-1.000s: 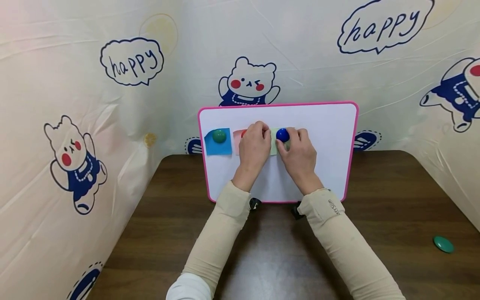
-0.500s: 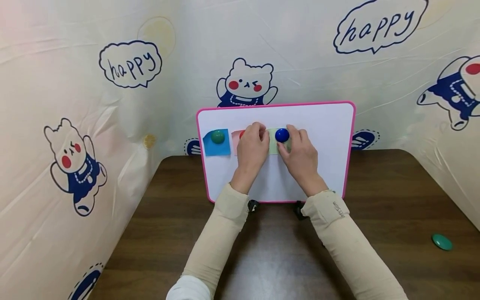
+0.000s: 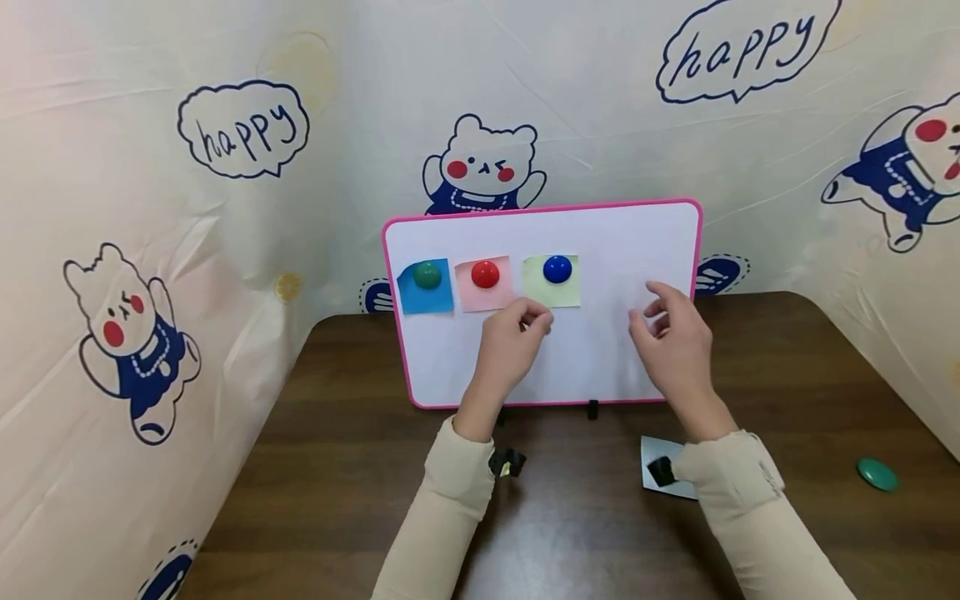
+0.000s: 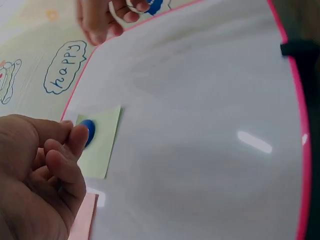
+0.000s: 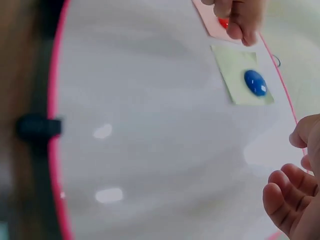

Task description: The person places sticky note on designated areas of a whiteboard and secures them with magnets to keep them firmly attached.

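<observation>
A white magnetic board [image 3: 622, 358] with a pink frame stands on the table. Three sticky notes line up on it: a blue note [image 3: 426, 302] under a green magnet [image 3: 427, 274], a pink note [image 3: 483, 302] under a red magnet [image 3: 485, 274], and a green note [image 3: 551, 296] under a blue magnet [image 3: 557, 269]. My left hand [image 3: 510, 346], fingers loosely curled, hovers just below the pink and green notes and holds nothing. To the right of the notes, my right hand [image 3: 675, 350] is in front of the board with thumb and fingers apart, also holding nothing.
A pale blue sticky note [image 3: 660, 475] lies on the brown table, partly covered by the right cuff. Another green magnet [image 3: 877, 474] lies at the table's right. Black clips [image 3: 592, 409] sit at the board's lower edge. A printed curtain [image 3: 360, 100] hangs behind.
Both hands have come away from the board's notes: the left drew down, the right moved off to the right. The blue magnet stays on the green note, and the pale blue note has come into view.
</observation>
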Demonstrator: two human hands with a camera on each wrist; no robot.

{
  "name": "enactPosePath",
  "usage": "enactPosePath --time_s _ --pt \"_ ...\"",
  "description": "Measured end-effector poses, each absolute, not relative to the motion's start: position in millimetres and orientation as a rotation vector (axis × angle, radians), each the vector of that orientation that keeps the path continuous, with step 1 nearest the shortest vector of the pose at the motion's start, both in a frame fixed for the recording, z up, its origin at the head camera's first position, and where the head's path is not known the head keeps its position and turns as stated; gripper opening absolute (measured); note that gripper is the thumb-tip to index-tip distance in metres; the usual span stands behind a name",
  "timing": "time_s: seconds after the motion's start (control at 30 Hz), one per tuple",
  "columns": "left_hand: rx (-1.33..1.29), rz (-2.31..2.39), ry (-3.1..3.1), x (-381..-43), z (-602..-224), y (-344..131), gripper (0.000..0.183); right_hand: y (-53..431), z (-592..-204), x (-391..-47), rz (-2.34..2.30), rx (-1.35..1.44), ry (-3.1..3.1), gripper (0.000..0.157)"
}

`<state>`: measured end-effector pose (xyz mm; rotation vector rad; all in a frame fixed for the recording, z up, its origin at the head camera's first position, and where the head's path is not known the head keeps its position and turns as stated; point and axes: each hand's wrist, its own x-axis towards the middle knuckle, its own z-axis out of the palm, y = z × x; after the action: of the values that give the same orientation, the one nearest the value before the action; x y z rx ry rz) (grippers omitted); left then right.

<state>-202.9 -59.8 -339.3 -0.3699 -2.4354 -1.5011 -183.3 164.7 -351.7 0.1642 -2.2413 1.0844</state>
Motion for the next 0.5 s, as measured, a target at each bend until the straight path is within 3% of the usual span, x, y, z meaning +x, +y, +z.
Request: enactPosePath --time_s 0.5 --pt "-0.716 -1.444 -2.868 -183.5 -378.5 -13.7 0.016 300.7 -419.2 -102.8 0.885 -0.213 -2.279 0.033"
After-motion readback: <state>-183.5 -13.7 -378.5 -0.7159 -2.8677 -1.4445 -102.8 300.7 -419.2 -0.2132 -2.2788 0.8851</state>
